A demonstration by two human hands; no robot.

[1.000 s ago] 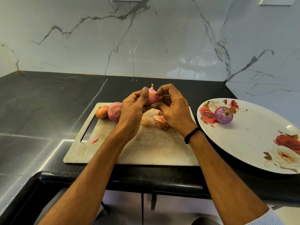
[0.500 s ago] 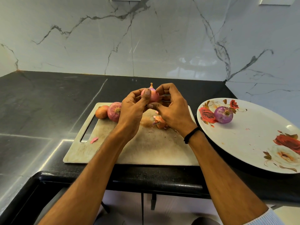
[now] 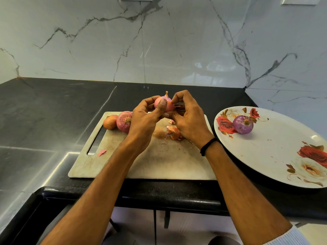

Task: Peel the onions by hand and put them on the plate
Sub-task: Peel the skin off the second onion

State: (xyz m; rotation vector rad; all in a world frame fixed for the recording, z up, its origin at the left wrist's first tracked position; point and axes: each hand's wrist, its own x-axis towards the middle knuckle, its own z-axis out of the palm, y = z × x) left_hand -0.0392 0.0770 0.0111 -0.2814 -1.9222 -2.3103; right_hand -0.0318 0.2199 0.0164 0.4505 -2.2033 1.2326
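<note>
On the cutting board (image 3: 159, 163), peel scraps (image 3: 174, 132) lie under the hands. Above them the left hand (image 3: 143, 119) grips the held onion (image 3: 169, 105), thumb across its front, stem tip up; the right hand (image 3: 189, 119) pinches skin on its right side. Two unpeeled onions (image 3: 124, 121) sit far-left on the board. The plate (image 3: 276, 156), to the right and nearer the right hand, holds one peeled onion (image 3: 242, 124).

Black counter (image 3: 53, 112): cutting board (image 3: 159, 161), plate (image 3: 274, 156)
</note>
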